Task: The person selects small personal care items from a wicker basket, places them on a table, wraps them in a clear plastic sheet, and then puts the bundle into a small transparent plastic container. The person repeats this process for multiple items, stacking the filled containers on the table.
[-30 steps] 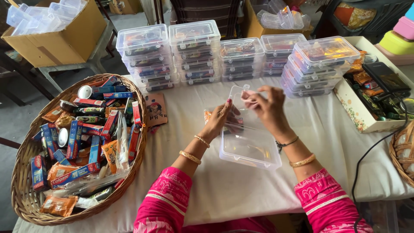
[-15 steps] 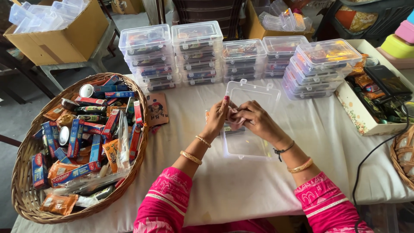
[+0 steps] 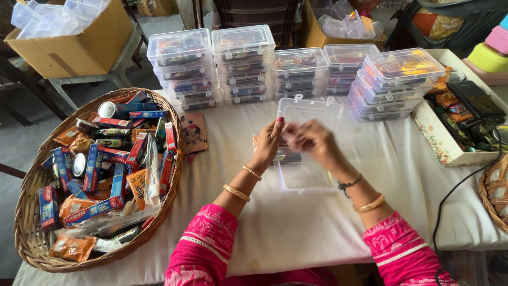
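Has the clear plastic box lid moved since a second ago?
Yes. The clear lid, earlier held up in the right hand, now lies flat open toward the stacked boxes.

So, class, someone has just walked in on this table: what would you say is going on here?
A person in pink sleeves works with both hands over an open clear box lying on a white-covered table. The left hand and right hand meet above the box; the right is blurred, and whether either holds something is unclear. Stacks of filled clear boxes stand behind. A wicker basket of small packets sits to the left.
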